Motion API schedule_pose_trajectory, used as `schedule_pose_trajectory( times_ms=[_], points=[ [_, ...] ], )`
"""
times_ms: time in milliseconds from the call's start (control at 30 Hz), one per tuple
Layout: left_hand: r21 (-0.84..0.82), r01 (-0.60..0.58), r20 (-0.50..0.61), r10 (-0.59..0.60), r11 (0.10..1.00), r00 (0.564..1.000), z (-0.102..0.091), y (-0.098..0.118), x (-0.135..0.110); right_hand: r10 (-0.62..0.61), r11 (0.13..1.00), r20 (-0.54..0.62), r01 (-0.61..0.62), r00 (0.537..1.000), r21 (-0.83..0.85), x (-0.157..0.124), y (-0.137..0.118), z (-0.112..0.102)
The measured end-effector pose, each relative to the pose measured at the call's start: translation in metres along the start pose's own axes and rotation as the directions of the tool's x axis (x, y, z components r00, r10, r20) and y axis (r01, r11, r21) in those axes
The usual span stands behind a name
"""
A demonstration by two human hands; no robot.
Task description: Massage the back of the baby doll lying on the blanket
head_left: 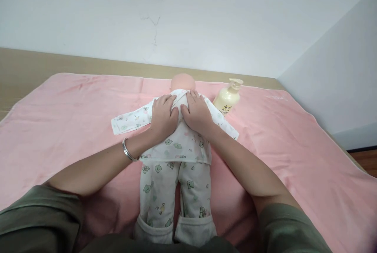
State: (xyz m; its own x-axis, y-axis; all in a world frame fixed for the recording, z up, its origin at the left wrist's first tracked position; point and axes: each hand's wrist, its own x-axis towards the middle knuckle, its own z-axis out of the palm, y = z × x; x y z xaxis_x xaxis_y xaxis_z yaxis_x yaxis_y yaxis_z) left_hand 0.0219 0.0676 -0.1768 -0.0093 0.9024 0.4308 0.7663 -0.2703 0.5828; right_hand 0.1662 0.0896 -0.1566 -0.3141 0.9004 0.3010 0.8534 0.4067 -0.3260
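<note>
A baby doll (183,81) lies on a pink blanket (88,99), its head away from me and its legs toward me. It wears a white printed top (176,147) and matching trousers (160,186). My left hand (163,115) rests flat on the left of the doll's upper torso, fingers stretched toward its shoulder. On the right side of the torso lies my right hand (197,111), also flat, its thumb close to the left thumb. Both sleeves of the top spread outward. Neither hand grips anything.
A cream pump bottle (228,96) leans on the blanket, right of the doll's head, by the right sleeve. Beyond the blanket runs a wooden tabletop edge (118,62) against a white wall (206,21). Another wall (338,68) stands at the right.
</note>
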Motion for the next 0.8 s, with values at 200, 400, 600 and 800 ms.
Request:
schedule_pose_trajectory(
  times_ms=[200,400,600,800],
  points=[
    [0.047,0.062,0.004,-0.062,0.997,0.998,-0.001,0.001,0.001,0.027,1.000,0.015,-0.027,1.000,0.003,-0.001,-0.004,-0.003],
    [0.152,-0.167,0.037,0.163,0.974,0.986,-0.001,0.006,-0.001,0.043,0.999,0.024,-0.043,0.999,0.018,0.003,0.000,-0.008],
    [0.100,-0.073,0.128,0.060,0.992,0.990,-0.007,0.000,0.016,-0.096,0.968,0.003,0.094,0.995,-0.234,-0.017,-0.014,-0.007],
    [0.103,-0.021,0.216,-0.002,0.994,0.976,-0.013,-0.003,0.031,-0.204,0.923,0.028,0.202,0.979,-0.327,-0.031,-0.020,-0.010]
  ],
)
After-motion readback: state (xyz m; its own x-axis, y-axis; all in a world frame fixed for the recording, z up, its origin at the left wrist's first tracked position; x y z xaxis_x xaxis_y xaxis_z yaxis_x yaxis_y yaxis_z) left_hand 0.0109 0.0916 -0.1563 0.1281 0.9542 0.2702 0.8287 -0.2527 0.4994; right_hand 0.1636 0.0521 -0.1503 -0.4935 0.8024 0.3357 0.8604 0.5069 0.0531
